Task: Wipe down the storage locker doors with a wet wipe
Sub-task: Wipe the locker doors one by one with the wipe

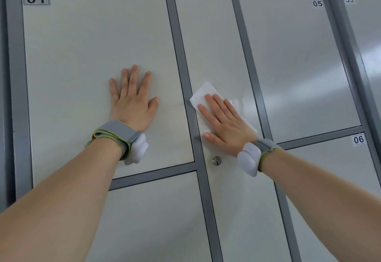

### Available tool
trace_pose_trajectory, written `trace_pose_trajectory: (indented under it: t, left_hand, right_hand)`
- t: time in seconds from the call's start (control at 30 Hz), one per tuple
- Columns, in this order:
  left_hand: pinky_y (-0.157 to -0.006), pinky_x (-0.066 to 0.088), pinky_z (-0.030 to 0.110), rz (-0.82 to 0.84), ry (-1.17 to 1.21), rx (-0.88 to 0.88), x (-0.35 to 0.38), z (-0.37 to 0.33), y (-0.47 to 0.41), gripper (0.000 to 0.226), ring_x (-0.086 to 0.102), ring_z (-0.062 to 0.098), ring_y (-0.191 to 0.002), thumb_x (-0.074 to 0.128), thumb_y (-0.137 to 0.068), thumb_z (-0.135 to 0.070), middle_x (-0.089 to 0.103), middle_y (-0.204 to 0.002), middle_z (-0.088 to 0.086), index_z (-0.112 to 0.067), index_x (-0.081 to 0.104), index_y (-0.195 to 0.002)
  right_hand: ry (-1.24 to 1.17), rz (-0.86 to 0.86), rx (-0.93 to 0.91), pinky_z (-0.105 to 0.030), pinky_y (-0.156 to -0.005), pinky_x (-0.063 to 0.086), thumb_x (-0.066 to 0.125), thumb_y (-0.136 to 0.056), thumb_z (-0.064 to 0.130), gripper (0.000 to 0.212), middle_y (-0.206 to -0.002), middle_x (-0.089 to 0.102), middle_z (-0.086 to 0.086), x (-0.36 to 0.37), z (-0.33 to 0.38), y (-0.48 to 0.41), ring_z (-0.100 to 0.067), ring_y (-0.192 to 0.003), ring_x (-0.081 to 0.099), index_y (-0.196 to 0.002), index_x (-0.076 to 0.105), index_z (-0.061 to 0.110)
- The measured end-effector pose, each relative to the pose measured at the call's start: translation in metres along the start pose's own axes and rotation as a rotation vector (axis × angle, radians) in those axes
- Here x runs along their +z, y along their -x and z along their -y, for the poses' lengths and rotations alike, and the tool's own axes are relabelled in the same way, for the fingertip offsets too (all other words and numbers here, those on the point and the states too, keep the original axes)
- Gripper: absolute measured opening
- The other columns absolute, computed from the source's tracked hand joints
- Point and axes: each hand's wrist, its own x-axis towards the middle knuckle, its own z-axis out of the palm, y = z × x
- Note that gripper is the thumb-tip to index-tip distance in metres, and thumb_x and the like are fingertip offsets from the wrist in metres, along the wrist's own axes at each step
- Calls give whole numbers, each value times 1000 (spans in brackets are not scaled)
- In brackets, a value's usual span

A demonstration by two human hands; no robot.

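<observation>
The white wet wipe [203, 93] lies under the straight, close fingers [216, 105] of the right hand [226, 129], poking out past them on the grey locker door [210, 35].

Pale grey locker doors [99, 55] in darker grey frame [179, 55], white wet wipe [203, 94], grey green-edged wrist straps [117, 133]

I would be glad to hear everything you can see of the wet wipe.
The wet wipe is a thin white rectangular sheet, spread flat and slanted on the tall middle locker door, near its left edge. The right hand presses it with straight fingers, covering its middle; its ends show past the hand. A damp sheen lies beside it.
</observation>
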Motion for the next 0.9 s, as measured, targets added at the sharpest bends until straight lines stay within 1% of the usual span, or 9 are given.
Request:
trace_pose_trajectory:
  t: [0.1, 0.2, 0.3, 0.37, 0.5, 0.63, 0.7, 0.8, 0.9]
  left_hand:
    - [-112, -15, 47, 5, 5, -9, 1, -3, 3, 63, -14, 26, -145, 35, -99, -35, -10, -159, 8, -19, 5, -152]
    - [-112, -16, 47, 8, -4, -21, 2, -5, 6, 63, -15, 26, -145, 35, -99, -36, -11, -158, 8, -20, 4, -152]
    - [-112, -16, 47, 11, -19, -25, 4, -5, 6, 64, -15, 26, -144, 34, -99, -37, -12, -158, 7, -20, 2, -152]
    - [-112, -16, 47, 12, -17, -21, 4, -6, 7, 64, -15, 26, -144, 34, -99, -36, -12, -158, 8, -19, 2, -152]
    - [-112, -16, 46, 17, -13, -15, 4, -6, 8, 64, -15, 25, -145, 33, -99, -36, -12, -158, 7, -20, 2, -152]
    - [-113, -15, 47, 6, -9, -9, 4, -5, 9, 63, -13, 26, -145, 35, -99, -35, -10, -159, 7, -19, 4, -152]
    - [-113, -14, 46, 9, -7, -3, 4, -5, 10, 63, -13, 26, -145, 35, -99, -35, -9, -159, 7, -20, 5, -152]
    - [-112, -15, 46, 8, -4, 5, 4, -3, 11, 62, -12, 26, -145, 35, -99, -35, -9, -159, 7, -20, 5, -152]
    - [-113, -15, 46, 4, -7, 11, 5, -3, 12, 62, -12, 26, -145, 35, -100, -35, -8, -159, 7, -20, 5, -152]
  right_hand:
    - [-6, 0, 128, -32, -116, -14, -6, -89, 66, 77, -157, -6, -10, 0, -22, 12, -24, -145, -10, -148, -4, 17]
    - [-81, -12, 351, -24, -110, -24, -11, -79, 74, 82, -155, -21, -2, -6, -40, 0, -15, -141, -24, -144, -18, 24]
    - [-153, -27, 512, -29, -112, -18, -7, -73, 70, 89, -157, -19, -5, -14, -43, -26, -20, -143, -21, -148, -13, 23]
    - [-140, -33, 486, -32, -114, -16, -8, -73, 69, 90, -157, -18, -7, -18, -36, -36, -21, -144, -19, -149, -10, 22]
    - [-81, -3, 226, -33, -114, -18, -11, -80, 73, 85, -156, -17, -5, -10, -22, -23, -19, -143, -21, -147, -12, 21]
    - [-13, -6, 94, -36, -116, -10, -5, -89, 65, 76, -158, -4, -9, 0, -23, 3, -23, -145, -9, -148, -2, 17]
    - [-19, -19, 170, -33, -116, -14, -10, -87, 68, 78, -156, -12, -6, 0, -32, 9, -20, -144, -15, -147, -7, 19]
    - [-84, -34, 386, -24, -110, -24, -12, -78, 73, 83, -155, -20, -3, -6, -41, 2, -19, -143, -21, -144, -17, 23]
    - [-103, -26, 464, -29, -112, -19, -9, -75, 69, 86, -156, -20, -7, -11, -39, -17, -21, -143, -21, -147, -15, 22]
